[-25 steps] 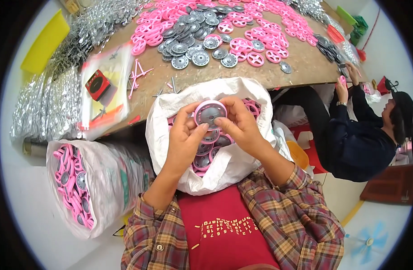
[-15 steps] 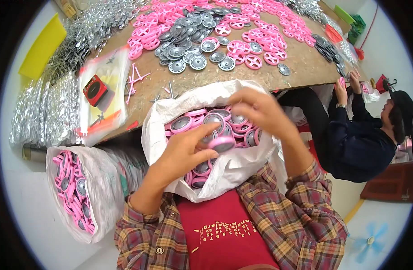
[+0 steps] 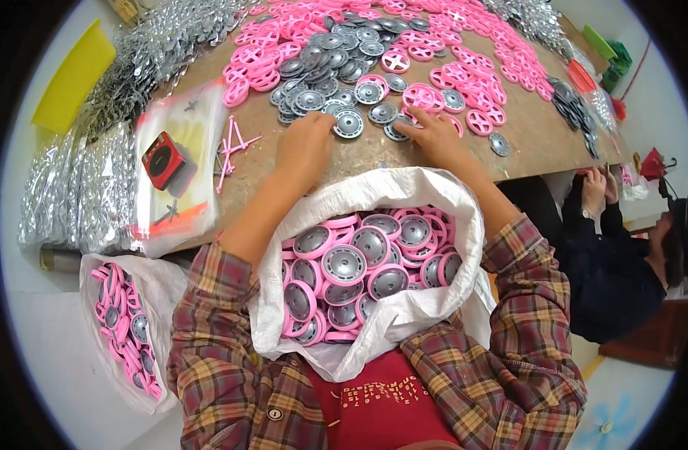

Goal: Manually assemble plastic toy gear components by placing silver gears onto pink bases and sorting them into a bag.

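Note:
At the near edge of the heap on the table, my left hand (image 3: 305,147) has its fingertips closed on the left edge of a grey toy hubcap disc (image 3: 349,122). To the right, my right hand (image 3: 438,141) pinches another grey disc (image 3: 394,130), partly covered by its fingers. Pink toy wheel rims (image 3: 480,121) and more grey discs (image 3: 309,100) lie heaped beyond both hands. Between my forearms stands a white woven sack (image 3: 381,181), its mouth rolled open. Inside are many pink toy wheels with grey centres (image 3: 344,264).
A second sack (image 3: 171,283) of similar wheels stands at lower left. Plastic bags (image 3: 145,217) carry a red-and-black box (image 3: 164,161), beside pink rods (image 3: 229,154). Silver strips (image 3: 66,199) hang over the left edge. A yellow tray (image 3: 74,75) is behind. Another person (image 3: 610,262) works at right.
Both hands have moved from above the sack out to the discs on the table. The wheel that was in my left hand is no longer there, and the sack's contents are uncovered.

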